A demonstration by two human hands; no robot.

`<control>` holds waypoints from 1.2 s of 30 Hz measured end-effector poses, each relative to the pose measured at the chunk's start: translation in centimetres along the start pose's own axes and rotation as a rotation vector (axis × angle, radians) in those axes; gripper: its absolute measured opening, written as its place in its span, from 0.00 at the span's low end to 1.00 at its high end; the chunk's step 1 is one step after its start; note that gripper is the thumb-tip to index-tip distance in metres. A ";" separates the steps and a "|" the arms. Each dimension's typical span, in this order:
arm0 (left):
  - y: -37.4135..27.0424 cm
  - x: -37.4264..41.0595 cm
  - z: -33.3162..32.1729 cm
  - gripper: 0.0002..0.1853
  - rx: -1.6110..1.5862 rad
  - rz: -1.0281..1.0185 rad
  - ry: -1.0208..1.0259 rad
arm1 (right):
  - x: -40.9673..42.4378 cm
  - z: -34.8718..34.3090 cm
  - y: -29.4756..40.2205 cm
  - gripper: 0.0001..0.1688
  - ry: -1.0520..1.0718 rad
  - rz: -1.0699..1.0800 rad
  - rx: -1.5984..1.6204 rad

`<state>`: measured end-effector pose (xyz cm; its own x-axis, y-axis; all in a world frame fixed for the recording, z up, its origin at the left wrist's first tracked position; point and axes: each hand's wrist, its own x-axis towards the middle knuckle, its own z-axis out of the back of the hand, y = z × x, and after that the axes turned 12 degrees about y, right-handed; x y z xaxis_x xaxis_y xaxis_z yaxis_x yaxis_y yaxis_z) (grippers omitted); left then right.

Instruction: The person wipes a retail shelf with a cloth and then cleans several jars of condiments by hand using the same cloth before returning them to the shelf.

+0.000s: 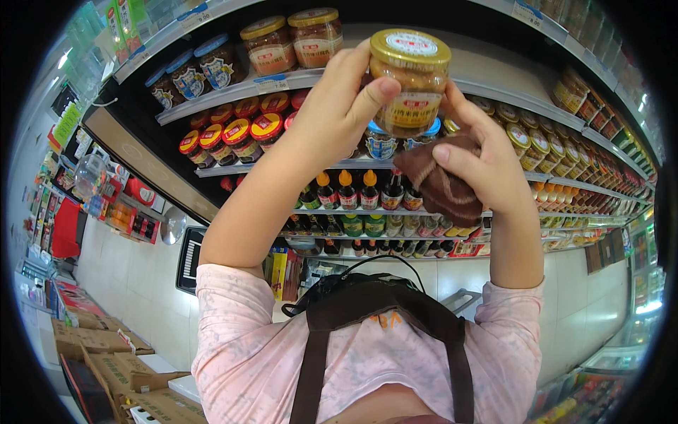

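Held up in front of the shelves is a glass jar (410, 85) with a gold metal lid and a printed label. My left hand (349, 100) grips it from the left side, thumb across the front. At its right side the fingers of my right hand (484, 153) also touch the glass. A crumpled brown cloth (445, 183) hangs from my right hand, pinched under the thumb. Behind my left hand, two similar gold-lidded jars (292, 42) stand on the upper shelf (461, 87).
Blue-lidded jars (217, 61) stand at the upper shelf's left end, red-lidded jars (243, 135) below. Lower shelves hold several sauce bottles (347, 193); rows of gold-lidded jars (551, 146) fill the right. Cardboard boxes (116, 371) lie at lower left, and a black crate (190, 259) sits on the floor.
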<state>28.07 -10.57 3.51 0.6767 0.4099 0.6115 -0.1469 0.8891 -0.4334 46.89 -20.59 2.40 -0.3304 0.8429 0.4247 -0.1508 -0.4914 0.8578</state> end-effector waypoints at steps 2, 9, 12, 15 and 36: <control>0.6 1.2 0.5 0.26 -0.002 -0.020 -0.017 | 1.5 0.3 -0.2 0.42 0.002 0.085 0.114; 2.7 3.9 1.3 0.24 0.049 -0.027 -0.105 | 5.3 2.2 -0.6 0.42 -0.028 -0.016 -0.120; 3.3 4.5 1.1 0.23 -0.023 0.010 -0.094 | 6.8 3.0 -1.8 0.42 -0.052 0.014 -0.200; 3.7 4.9 0.7 0.23 -0.033 -0.028 -0.124 | 7.5 3.5 -2.4 0.43 -0.039 0.013 -0.184; 5.5 6.6 -0.5 0.24 -0.036 0.211 -0.150 | 10.1 4.6 -3.7 0.38 -0.030 -0.121 -0.052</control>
<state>32.05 -3.07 4.84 0.5187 0.6139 0.5950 -0.2463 0.7738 -0.5837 48.37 -9.21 4.82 -0.2793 0.9023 0.3285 -0.2358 -0.3961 0.8874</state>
